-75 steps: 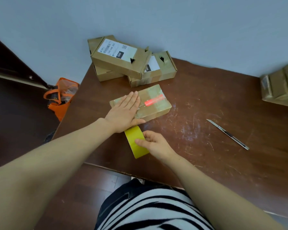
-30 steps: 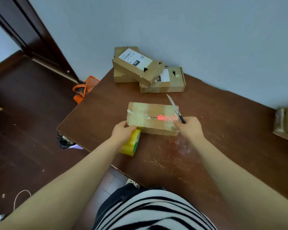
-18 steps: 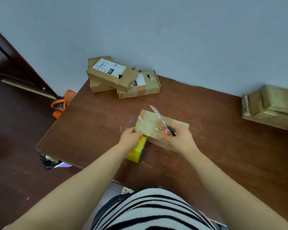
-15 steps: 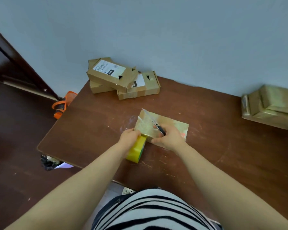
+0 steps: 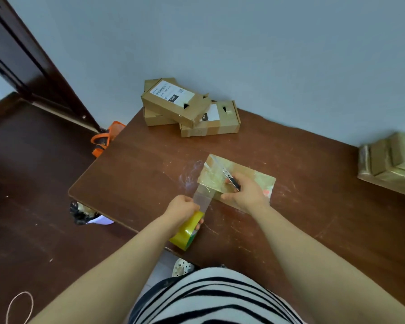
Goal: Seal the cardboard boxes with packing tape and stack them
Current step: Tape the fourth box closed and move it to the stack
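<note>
Head cam: left grip (image 5: 184,206) is curled round the yellow tape roll (image 5: 187,232) near the front edge of the surface (image 5: 150,164), with a clear strip (image 5: 204,195) stretched up to the box (image 5: 255,176) mid-surface. Right grip (image 5: 246,195) pinches the knife (image 5: 230,180) while resting on the box. My worry: the blade slips toward fingers, or a slack strip folds onto itself and cuts crooked.
</note>
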A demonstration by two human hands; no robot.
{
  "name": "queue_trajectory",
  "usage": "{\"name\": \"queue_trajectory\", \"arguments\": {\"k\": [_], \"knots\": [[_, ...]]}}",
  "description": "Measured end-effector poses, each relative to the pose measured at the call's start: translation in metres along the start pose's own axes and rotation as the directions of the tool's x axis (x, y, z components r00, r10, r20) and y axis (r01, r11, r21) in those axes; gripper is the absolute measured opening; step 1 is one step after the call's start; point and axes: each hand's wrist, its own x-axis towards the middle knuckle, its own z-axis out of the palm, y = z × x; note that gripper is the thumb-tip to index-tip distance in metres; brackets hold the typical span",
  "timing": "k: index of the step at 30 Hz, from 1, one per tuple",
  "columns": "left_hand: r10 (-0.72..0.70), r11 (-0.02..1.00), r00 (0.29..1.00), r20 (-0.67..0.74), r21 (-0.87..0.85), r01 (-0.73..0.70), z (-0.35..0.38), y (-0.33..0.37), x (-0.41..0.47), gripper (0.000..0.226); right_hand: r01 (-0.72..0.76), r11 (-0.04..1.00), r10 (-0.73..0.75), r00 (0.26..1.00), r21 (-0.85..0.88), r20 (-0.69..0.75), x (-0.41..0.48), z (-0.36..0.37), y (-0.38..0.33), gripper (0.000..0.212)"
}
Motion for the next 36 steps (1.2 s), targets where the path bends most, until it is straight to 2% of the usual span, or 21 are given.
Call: {"name": "queue_trajectory", "arguments": {"k": [2,3,5,6,9,11,14,20,25,27,31,34,36], "knots": [[0.027,0.999,1.000,-0.007,-0.042,-0.027,0.001,-0.002,-0.004,0.010,-0.003,0.999,0.002,1.000,0.039,0.024,-0.001,-0.003,-0.002,0.039],[0.033,0.998,0.999,-0.005,-0.060,-0.033,0.000,0.000,-0.007,0.007,-0.011,0.993,0.007,0.999,0.117,0.039,-0.002,-0.005,-0.004,0.033],[0.035,0.994,0.999,0.004,-0.102,-0.035,-0.004,0.004,-0.010,0.011,-0.002,0.978,-0.011,0.998,0.211,0.058,-0.008,-0.010,-0.011,0.023],[0.045,0.993,0.999,0.000,-0.109,-0.044,-0.005,0.004,-0.009,0.013,0.029,0.986,-0.038,0.998,0.164,0.050,-0.011,-0.012,-0.013,0.026],[0.105,0.993,0.992,-0.062,-0.040,-0.108,-0.006,-0.002,0.004,0.013,0.158,0.971,-0.149,0.987,-0.179,0.065,-0.024,-0.015,-0.014,0.033],[0.112,0.992,0.991,-0.075,-0.043,-0.115,-0.006,-0.008,0.014,0.013,0.233,0.892,-0.212,0.972,-0.387,0.098,-0.036,-0.016,-0.015,0.028],[0.111,0.993,0.990,-0.083,-0.025,-0.114,-0.003,-0.010,0.016,0.015,0.258,0.734,-0.246,0.963,-0.628,0.109,-0.049,-0.013,-0.021,0.022],[0.142,0.988,0.982,-0.125,0.073,-0.133,0.001,0.000,0.008,0.018,0.221,0.549,-0.164,0.974,-0.806,0.156,-0.053,-0.005,-0.043,0.023],[0.168,0.982,0.979,-0.116,0.107,-0.156,0.001,0.005,0.008,0.009,0.237,0.488,-0.107,0.971,-0.840,0.211,-0.049,0.004,-0.047,0.027],[0.166,0.981,0.979,-0.115,0.119,-0.152,-0.001,0.006,0.008,0.009,0.217,0.534,-0.082,0.975,-0.817,0.205,-0.046,0.009,-0.034,0.028],[0.124,0.990,0.987,-0.097,0.077,-0.117,-0.005,0.003,0.011,0.011,0.136,0.772,-0.020,0.982,-0.621,0.189,-0.044,0.015,-0.002,0.023],[0.087,0.995,0.992,-0.089,0.064,-0.082,-0.003,0.002,0.014,0.011,0.104,0.816,0.050,0.967,-0.568,0.249,-0.051,0.019,0.023,0.030],[0.083,0.995,0.993,-0.079,0.060,-0.078,-0.001,0.001,0.017,0.009,0.081,0.804,0.073,0.970,-0.590,0.233,-0.057,0.020,0.030,0.034]]}}
